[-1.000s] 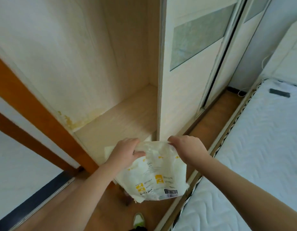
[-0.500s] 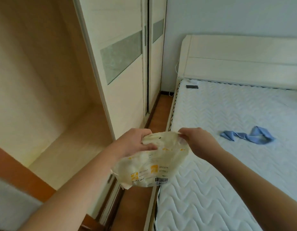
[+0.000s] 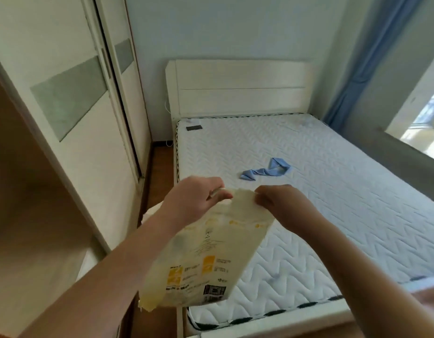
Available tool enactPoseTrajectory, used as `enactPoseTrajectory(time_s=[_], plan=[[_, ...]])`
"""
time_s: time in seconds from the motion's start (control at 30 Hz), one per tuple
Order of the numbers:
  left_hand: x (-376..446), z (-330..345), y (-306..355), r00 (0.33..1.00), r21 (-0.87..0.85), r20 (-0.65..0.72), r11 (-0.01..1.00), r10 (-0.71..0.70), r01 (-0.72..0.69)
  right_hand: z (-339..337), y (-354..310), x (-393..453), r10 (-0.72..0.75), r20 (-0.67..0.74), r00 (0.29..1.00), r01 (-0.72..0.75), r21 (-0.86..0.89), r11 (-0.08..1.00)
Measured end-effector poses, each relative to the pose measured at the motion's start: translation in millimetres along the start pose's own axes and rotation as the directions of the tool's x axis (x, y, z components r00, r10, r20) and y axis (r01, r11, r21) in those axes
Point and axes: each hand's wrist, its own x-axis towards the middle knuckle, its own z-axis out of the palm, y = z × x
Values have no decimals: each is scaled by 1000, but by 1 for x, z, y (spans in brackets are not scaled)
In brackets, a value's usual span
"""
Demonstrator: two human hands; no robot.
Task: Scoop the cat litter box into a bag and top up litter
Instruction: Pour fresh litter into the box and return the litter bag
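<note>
A cream plastic litter bag [image 3: 206, 250] with yellow squares, small print and a barcode hangs in front of me, over the near left corner of the bed. My left hand [image 3: 194, 201] pinches its top edge on the left. My right hand [image 3: 276, 201] pinches the same edge on the right. The bag hangs slack and looks nearly flat. No litter box or scoop is in view.
A bare white quilted mattress [image 3: 320, 191] fills the right side, with a blue cloth strip [image 3: 264, 170] and a small dark object [image 3: 194, 128] on it. A sliding-door wardrobe [image 3: 72, 113] stands on the left, its near section open. A narrow wooden floor strip [image 3: 162, 164] runs between them.
My view has swung right from the open wardrobe to the bed. Both hands kept hold of the bag's top edge and carried it along, now over the bed's corner.
</note>
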Motion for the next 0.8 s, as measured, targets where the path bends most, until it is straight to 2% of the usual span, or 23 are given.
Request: enactPoseTrajectory(time_s=[0.17,0.33,0.53,0.8], plan=[[25,39,54,987,-19,3,987,158,-158,-26,26,-54,16,41,999,-16,-1,1000],[53,81,125,963,-48,57,964,265,-262,-36,74,-119,150,-70,986,-139,132,981],[79,135,234,897,-30,114,904,428,-427,-53,150,-208,350,-172,921,-324,162,932],[118,215,370,842,-88,104,848,529,-522,-93,251,-317,457,-275,846,-395,253,883]])
